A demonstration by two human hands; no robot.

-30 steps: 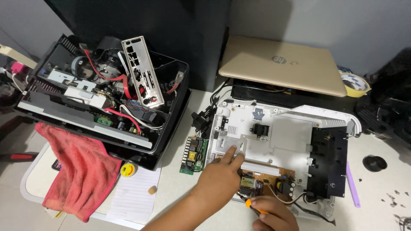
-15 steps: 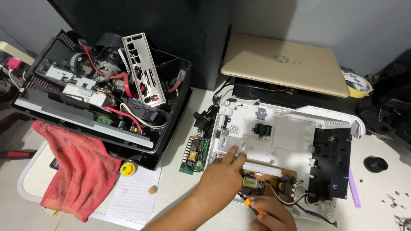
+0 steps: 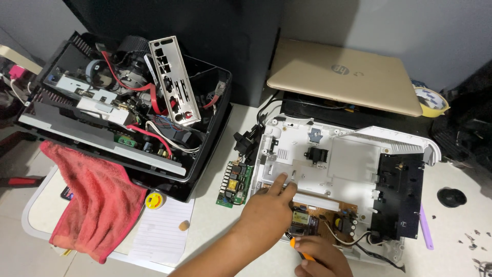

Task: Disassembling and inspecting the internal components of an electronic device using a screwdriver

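A white plastic device base [image 3: 353, 164] lies opened on the table, with a black module [image 3: 400, 195] on its right side and a brown circuit board [image 3: 320, 220] at its front edge. My left hand [image 3: 266, 213] rests flat on the white base beside the brown board, index finger stretched toward the middle. Just below the board, my right hand [image 3: 320, 256] is closed around an orange-handled screwdriver [image 3: 302, 250], whose tip is hidden behind the hand. A small green circuit board [image 3: 234, 183] lies left of the base.
A black opened chassis [image 3: 123, 118] full of parts, red cables and a metal port plate [image 3: 173, 79] sits at left, beside a red cloth [image 3: 97, 200]. A closed gold laptop [image 3: 343, 77] lies behind the base. A purple tool [image 3: 426, 231], a black cap [image 3: 451, 196] and loose screws lie right.
Both hands stay on the base's front edge; my left hand has shifted slightly. The view has drifted a little.
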